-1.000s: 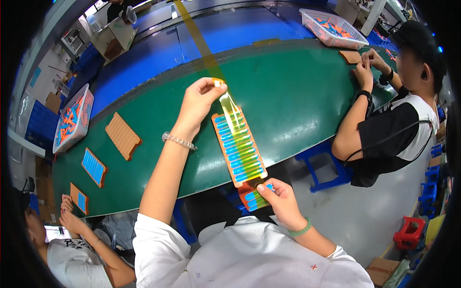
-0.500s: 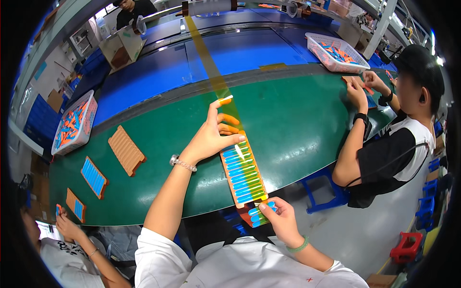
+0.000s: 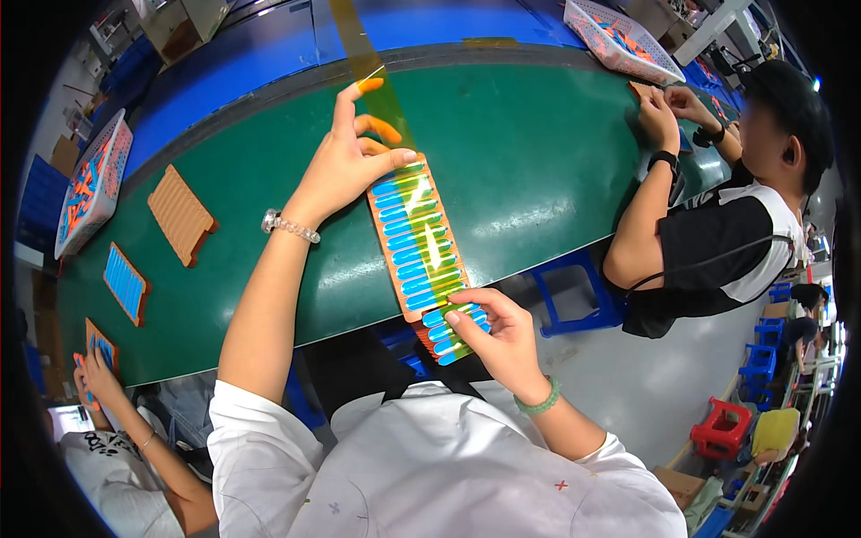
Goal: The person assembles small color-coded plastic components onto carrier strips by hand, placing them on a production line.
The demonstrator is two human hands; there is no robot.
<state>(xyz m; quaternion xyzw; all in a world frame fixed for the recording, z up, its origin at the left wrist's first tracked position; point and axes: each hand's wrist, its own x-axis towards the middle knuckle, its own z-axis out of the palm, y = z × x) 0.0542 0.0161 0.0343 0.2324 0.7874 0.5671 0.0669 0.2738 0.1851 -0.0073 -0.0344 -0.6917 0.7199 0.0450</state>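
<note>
A long orange tray [image 3: 417, 247] filled with blue rod-shaped pieces lies on the green conveyor belt [image 3: 538, 170], its near end sticking out past the belt's edge. A strip of clear yellow tape [image 3: 381, 85] runs from the far side down over the tray. My left hand [image 3: 345, 161] presses the tape onto the tray's far end, fingers spread, with orange finger cots on two fingertips. My right hand [image 3: 493, 327] grips the tray's near end and the tape there, thumb on top.
An empty ridged orange tray [image 3: 182, 215] and a blue-filled one [image 3: 125, 282] lie on the belt at left. White baskets of parts stand at far left [image 3: 87, 184] and far right [image 3: 621, 40]. A person [image 3: 717, 215] sits at right, another person's hands [image 3: 94, 372] work at lower left.
My left hand has drawn the tape down from above the tray and laid it flat along the tray. My right hand has kept its hold on the near end.
</note>
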